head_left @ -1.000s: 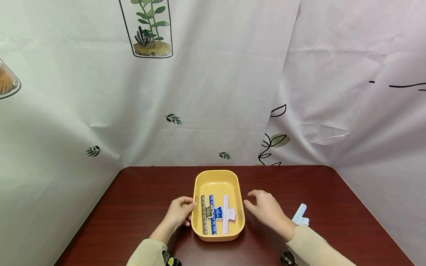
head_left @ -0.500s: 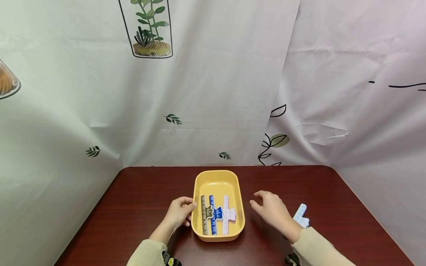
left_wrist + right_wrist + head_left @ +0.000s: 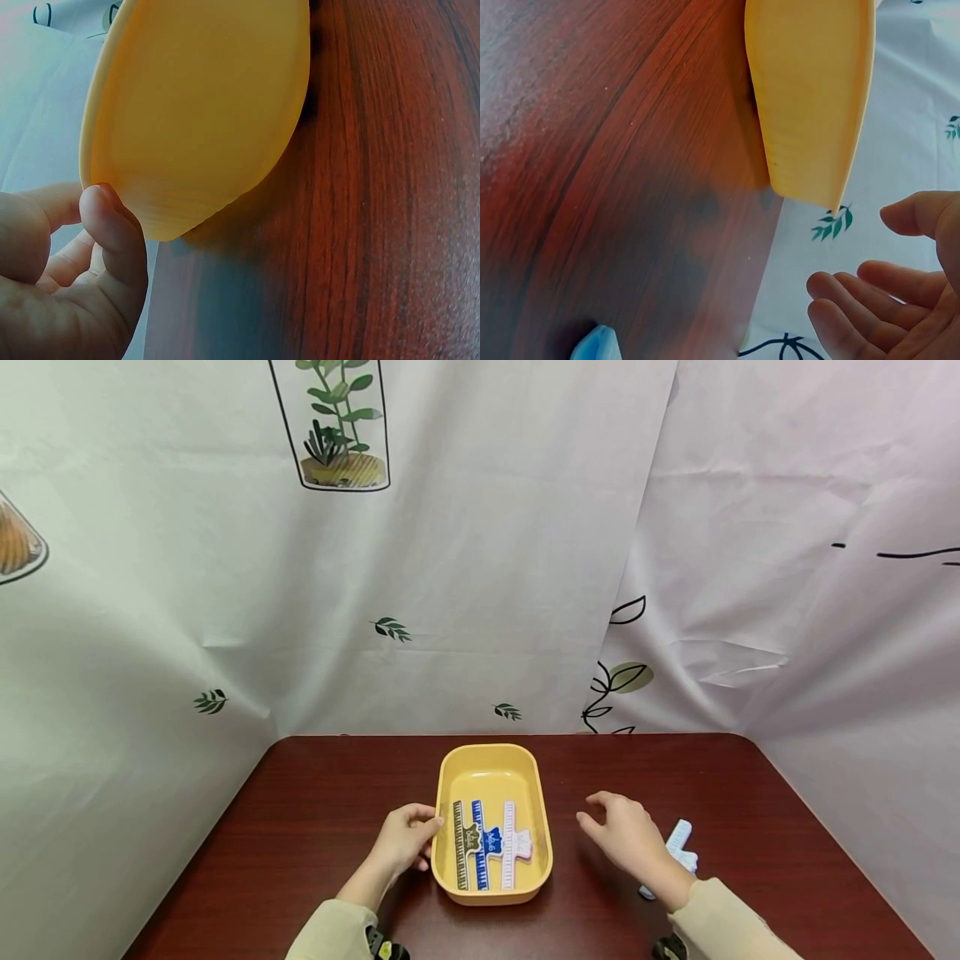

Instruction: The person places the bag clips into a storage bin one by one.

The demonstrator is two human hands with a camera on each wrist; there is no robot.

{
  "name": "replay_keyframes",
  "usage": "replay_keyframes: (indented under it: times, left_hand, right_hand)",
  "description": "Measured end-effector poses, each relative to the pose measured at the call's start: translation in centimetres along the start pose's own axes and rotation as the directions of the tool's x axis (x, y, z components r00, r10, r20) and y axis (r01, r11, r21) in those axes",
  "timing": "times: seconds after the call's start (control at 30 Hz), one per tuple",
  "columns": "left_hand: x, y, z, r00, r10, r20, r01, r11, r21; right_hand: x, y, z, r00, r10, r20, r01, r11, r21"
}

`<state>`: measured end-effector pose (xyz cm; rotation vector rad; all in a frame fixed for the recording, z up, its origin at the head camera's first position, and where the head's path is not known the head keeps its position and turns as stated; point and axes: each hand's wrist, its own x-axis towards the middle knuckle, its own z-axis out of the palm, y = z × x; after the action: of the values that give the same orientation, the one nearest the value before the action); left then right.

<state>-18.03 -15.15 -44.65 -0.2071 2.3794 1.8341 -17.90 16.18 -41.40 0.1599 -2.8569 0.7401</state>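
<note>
A yellow rectangular tray (image 3: 487,748) stands on the table. My left hand (image 3: 402,842) pinches its left rim between thumb and fingers, as the left wrist view also shows. Inside lie three long flat clips with bear-shaped handles, side by side: an olive one (image 3: 461,856), a blue one (image 3: 481,864) and a pale pink one (image 3: 508,852). To the right of the tray, apart from it, my right hand (image 3: 626,837) hangs over the table with loosely bent fingers and nothing in them. A light blue clip (image 3: 680,837) lies beyond that hand, partly hidden by the wrist.
The dark red wooden table (image 3: 345,777) has rounded far corners. White cloth (image 3: 480,568) printed with leaves and plants hangs behind it and along both sides. In the right wrist view, one end of the light blue clip (image 3: 598,345) shows at the bottom edge.
My right hand has drawn away from the tray, to the right toward the light blue clip. The left hand, the tray and the clips have stayed put.
</note>
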Motion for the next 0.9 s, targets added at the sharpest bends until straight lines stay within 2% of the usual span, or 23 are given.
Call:
replay_keyframes:
  times: [0.33,0.67,0.9]
  left_hand:
    - [0.1,0.0,0.0,1.0,-0.008,-0.007,0.008,1.0,0.005]
    - [0.1,0.0,0.1,1.0,-0.016,-0.012,0.017,1.0,0.01]
    - [0.1,0.0,0.1,1.0,-0.014,-0.01,0.014,1.0,0.011]
  right_hand:
    - [-0.1,0.6,-0.7,0.999,0.034,0.012,-0.034,0.999,0.0]
    - [-0.2,1.8,-0.9,0.999,0.037,-0.013,-0.037,0.999,-0.008]
    - [-0.5,2.4,-1.4,0.998,0.067,0.006,-0.067,0.998,-0.005]
